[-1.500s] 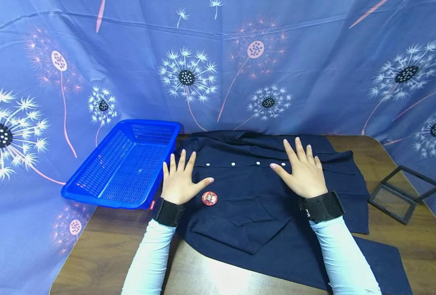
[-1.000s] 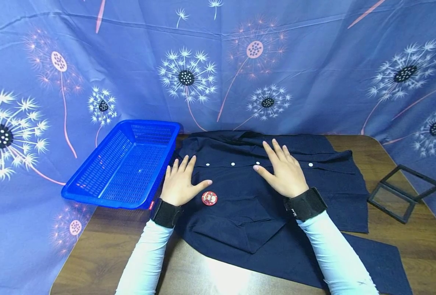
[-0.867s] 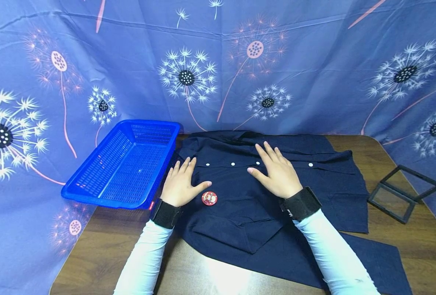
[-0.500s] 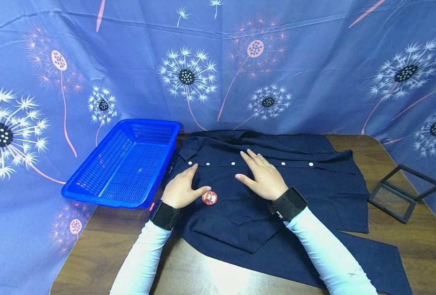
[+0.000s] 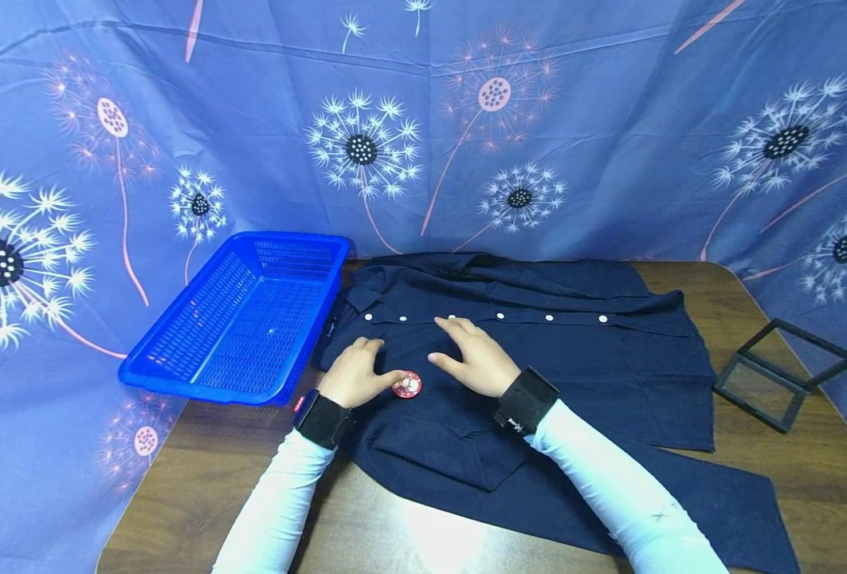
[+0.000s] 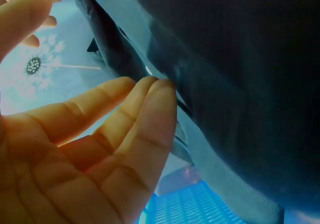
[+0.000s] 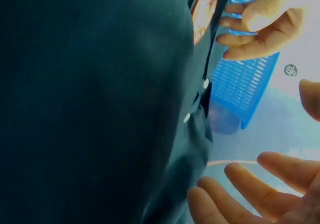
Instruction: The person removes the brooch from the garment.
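Note:
A dark navy shirt (image 5: 574,367) with a row of white buttons lies spread on the table. On its chest sits a round red badge (image 5: 409,388) with a printed figure. My left hand (image 5: 351,375) is just left of the badge, its thumb tip overlapping the badge edge in the head view; in the left wrist view the fingers (image 6: 145,129) are slightly bent with nothing between them. To the right of the badge, my right hand (image 5: 476,359) hovers over the shirt by the button row, fingers loosely bent and thumb apart, holding nothing.
A blue plastic basket (image 5: 201,391) stands left of the shirt. At the right, a black hinged frame (image 5: 760,399) with clear panes rests half open on the wooden table (image 5: 201,486). A blue dandelion-print cloth (image 5: 609,183) hangs behind.
My right hand has moved left across the shirt toward the badge, uncovering buttons. The left hand has drawn slightly nearer me, its fingers bending and its thumb now over the badge edge.

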### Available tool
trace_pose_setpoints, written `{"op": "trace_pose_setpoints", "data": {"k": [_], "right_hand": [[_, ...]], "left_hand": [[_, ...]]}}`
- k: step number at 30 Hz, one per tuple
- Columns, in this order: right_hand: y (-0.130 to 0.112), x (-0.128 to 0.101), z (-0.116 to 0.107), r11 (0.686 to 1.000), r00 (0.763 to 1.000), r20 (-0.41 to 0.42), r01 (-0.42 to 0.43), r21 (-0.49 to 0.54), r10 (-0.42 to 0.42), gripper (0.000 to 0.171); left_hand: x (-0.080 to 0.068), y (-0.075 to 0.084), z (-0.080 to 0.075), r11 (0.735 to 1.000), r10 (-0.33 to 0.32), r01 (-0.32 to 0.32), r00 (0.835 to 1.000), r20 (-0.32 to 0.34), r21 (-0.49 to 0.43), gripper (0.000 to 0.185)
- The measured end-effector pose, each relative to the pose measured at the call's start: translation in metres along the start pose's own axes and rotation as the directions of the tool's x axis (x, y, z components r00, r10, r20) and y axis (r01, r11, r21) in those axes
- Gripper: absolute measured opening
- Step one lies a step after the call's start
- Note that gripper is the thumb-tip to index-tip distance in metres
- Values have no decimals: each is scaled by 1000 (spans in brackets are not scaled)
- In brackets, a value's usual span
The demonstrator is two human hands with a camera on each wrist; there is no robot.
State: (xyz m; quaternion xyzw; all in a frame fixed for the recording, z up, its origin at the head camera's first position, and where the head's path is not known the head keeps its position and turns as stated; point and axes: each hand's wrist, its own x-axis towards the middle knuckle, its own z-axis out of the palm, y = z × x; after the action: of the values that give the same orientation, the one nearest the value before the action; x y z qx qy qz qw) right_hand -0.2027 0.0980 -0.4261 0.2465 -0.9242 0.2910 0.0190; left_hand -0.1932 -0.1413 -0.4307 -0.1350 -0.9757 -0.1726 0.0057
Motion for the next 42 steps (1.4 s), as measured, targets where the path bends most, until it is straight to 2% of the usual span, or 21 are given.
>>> {"op": "trace_pose_setpoints", "data": {"k": [4,16,24,30,42], "right_hand": [[-3,4,7,1000,999,33,0,11,0,64],[-11,9,22,998,998,54,36,54,-39,55],[-17,11,27,994,996,45,76,77,-79,47],[-18,12,33,991,994,59,88,100,-95,43],[-22,12,40,990,990,94,92,111,-102,38]], "left_hand": [[0,-1,2,1000,19,-19,1000,-7,-8,68],[2,-3,8,999,44,-44,999,0,1,52],[3,-3,10,998,63,-63,998,-6,-26,40],[5,-4,12,997,60,-59,998,18,-52,30],[4,-4,12,993,92,-89,995,42,-82,24]]}}
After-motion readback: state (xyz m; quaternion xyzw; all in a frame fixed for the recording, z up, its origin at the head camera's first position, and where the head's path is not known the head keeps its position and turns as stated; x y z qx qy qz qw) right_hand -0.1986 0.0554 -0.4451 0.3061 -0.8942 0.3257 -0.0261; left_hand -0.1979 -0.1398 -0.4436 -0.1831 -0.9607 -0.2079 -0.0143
